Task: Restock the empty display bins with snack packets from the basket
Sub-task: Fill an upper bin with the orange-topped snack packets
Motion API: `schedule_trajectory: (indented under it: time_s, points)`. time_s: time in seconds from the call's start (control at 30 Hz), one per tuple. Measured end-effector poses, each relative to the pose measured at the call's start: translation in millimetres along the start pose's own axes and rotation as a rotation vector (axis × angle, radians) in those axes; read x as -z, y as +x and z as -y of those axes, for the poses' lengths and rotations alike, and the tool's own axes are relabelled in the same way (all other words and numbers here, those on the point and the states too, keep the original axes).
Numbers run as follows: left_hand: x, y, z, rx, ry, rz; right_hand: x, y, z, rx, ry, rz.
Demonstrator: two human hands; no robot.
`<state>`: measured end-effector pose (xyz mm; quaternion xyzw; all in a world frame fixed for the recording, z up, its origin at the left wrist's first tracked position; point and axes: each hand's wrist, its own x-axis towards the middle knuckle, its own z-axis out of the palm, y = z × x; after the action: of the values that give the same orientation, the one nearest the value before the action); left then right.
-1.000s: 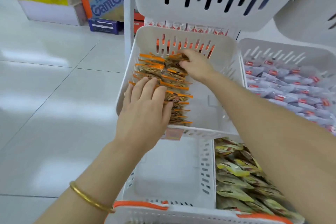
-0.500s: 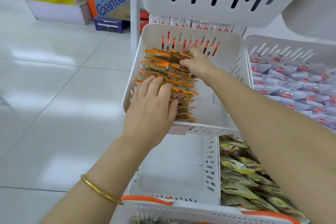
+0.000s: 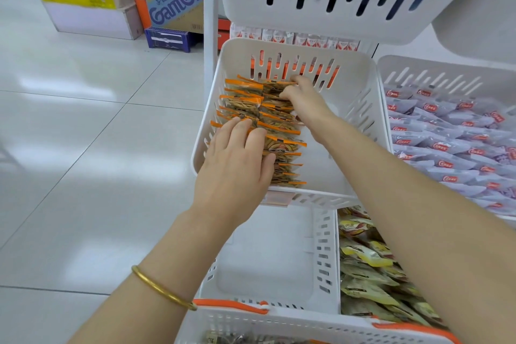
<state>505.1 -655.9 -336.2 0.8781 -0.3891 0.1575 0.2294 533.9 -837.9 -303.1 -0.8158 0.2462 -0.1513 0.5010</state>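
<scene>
Head view: snack packets [image 3: 282, 131] stand in 1 row along the left side of the display bin [image 3: 360, 86], with roughly 12 orange seams showing. The left hand [image 3: 237, 165] presses flat on the near packets. The right hand [image 3: 303, 99] pinches the far ones. They look light, thin and slippery, so the sealed edges are probably the best place to grip. 1 basket [image 3: 279, 318] sits nearest.

Bin [image 3: 360, 78] free on its right; packet row [image 3: 243, 100] fills left
</scene>
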Motion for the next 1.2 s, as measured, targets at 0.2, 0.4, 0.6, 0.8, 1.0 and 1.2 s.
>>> schedule_trajectory:
  time_s: [0.2, 0.4, 0.6, 0.8, 1.0, 1.2]
  points:
    - [1, 0, 0, 0.009, -0.016, 0.028, 8, 0, -13, 0.015, 0.035, -0.103]
    - [1, 0, 0, 0.006, -0.002, 0.026, -4, 6, -8, 0.073, -0.124, -0.175]
    - [1, 0, 1, -0.023, -0.025, -0.012, 10, -8, -4, -0.011, -0.051, -0.036]
    - [19, -12, -4, -0.142, -0.048, -0.099, 39, -82, -1, 0.153, -0.020, -0.142]
    - [31, -84, -52, -0.404, -0.028, 0.027, 81, -254, -39, 0.200, 0.267, -0.077]
    - [-16, -191, -95, -0.509, 0.018, 0.503, 82, -363, -182, -0.267, -0.072, 0.130]
